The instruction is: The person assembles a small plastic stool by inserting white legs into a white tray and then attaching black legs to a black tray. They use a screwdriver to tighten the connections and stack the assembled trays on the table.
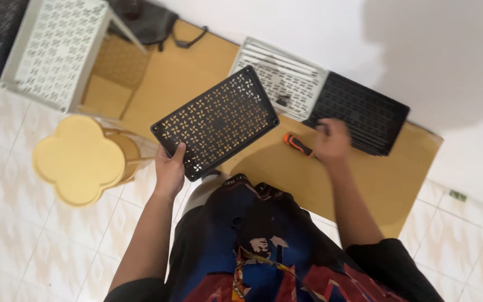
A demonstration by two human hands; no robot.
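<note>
My left hand (pixel 170 169) grips the near edge of a black perforated plastic panel (pixel 216 120) and holds it tilted above a wooden tabletop (pixel 381 173). My right hand (pixel 331 141) reaches over the table, fingers curled and blurred, touching the edge of a black slatted tray (pixel 364 114). An orange-and-black screwdriver (pixel 298 144) lies on the table just left of that hand. Whether the right hand holds anything small I cannot tell.
A white slatted panel (pixel 280 75) lies beside the black tray at the table's back. A white perforated shelf unit (pixel 57 50) and a yellow flower-shaped stool (pixel 82 159) stand on the tiled floor at left. A dark bag (pixel 146 22) rests by the wall.
</note>
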